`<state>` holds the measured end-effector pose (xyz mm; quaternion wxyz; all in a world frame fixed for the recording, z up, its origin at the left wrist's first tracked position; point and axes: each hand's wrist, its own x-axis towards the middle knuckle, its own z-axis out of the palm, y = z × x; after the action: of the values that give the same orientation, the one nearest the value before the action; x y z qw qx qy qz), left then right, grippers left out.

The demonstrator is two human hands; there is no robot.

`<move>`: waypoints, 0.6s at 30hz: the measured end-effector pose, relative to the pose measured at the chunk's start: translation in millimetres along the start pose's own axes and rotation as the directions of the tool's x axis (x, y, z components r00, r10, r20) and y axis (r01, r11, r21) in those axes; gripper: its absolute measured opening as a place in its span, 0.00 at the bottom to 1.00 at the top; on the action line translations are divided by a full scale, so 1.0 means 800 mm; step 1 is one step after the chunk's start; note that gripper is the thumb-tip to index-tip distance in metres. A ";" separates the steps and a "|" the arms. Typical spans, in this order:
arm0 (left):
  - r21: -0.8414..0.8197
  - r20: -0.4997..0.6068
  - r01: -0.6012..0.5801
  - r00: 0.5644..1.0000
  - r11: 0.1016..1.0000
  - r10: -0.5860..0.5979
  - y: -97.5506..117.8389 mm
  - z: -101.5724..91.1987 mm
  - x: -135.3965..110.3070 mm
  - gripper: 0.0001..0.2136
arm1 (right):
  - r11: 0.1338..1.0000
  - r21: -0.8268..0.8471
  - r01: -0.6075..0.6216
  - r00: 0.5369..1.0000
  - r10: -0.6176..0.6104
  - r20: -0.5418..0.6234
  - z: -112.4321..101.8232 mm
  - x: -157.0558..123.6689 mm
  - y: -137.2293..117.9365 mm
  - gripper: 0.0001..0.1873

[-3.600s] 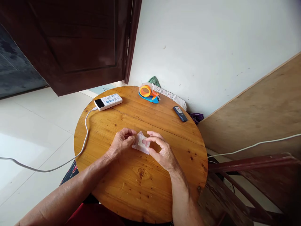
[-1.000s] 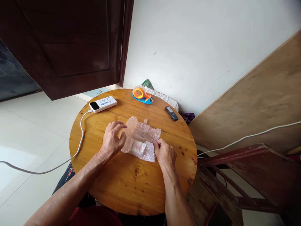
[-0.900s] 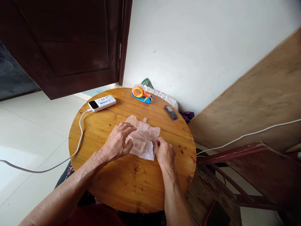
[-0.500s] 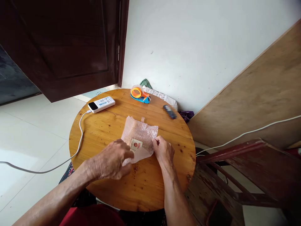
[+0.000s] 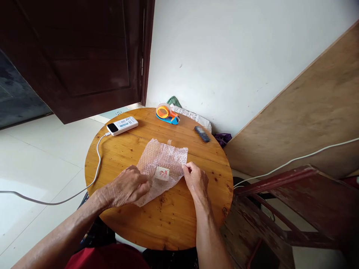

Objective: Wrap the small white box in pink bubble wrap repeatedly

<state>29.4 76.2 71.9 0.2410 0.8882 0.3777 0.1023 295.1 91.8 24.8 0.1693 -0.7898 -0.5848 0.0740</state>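
A sheet of bubble wrap (image 5: 162,158) lies spread out on the round wooden table (image 5: 168,224). A small white packet with a red mark (image 5: 162,173) rests on the sheet's middle. My left hand (image 5: 127,186) presses on the sheet's near left part, fingers curled over the edge. My right hand (image 5: 195,179) pinches the sheet's right edge between thumb and fingers. A short strip of tape (image 5: 169,142) sticks out at the sheet's far edge.
An orange and blue tape dispenser (image 5: 166,113) sits at the table's far edge. A white power bank (image 5: 122,125) with a cable (image 5: 97,164) lies far left. A dark small device (image 5: 202,133) lies far right. A plywood board (image 5: 308,112) and dark wooden frame (image 5: 294,194) stand right.
The small wrapped bundle has been opened out into a flat sheet. My left hand pulled the near flap toward me, baring the small packet. My right hand stayed on the right edge.
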 end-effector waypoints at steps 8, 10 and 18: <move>0.166 -0.039 0.284 0.959 0.944 -0.281 -0.001 0.030 0.032 0.09 | 1.000 -0.024 0.001 1.000 -0.001 0.001 0.002 0.001 0.002 0.12; 0.154 -0.113 0.266 0.962 0.952 -0.250 0.003 0.045 0.035 0.16 | 0.999 -0.041 0.005 1.000 -0.004 0.005 0.001 0.002 0.001 0.13; 0.151 -0.266 0.243 0.944 0.958 -0.198 0.016 0.090 0.024 0.49 | 0.986 -0.165 -0.036 0.999 0.034 -0.016 0.000 -0.002 -0.007 0.08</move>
<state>76.8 57.2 15.9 0.1199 0.8386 0.5098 0.1500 289.4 91.4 26.5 0.1057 -0.8117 -0.5740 0.0230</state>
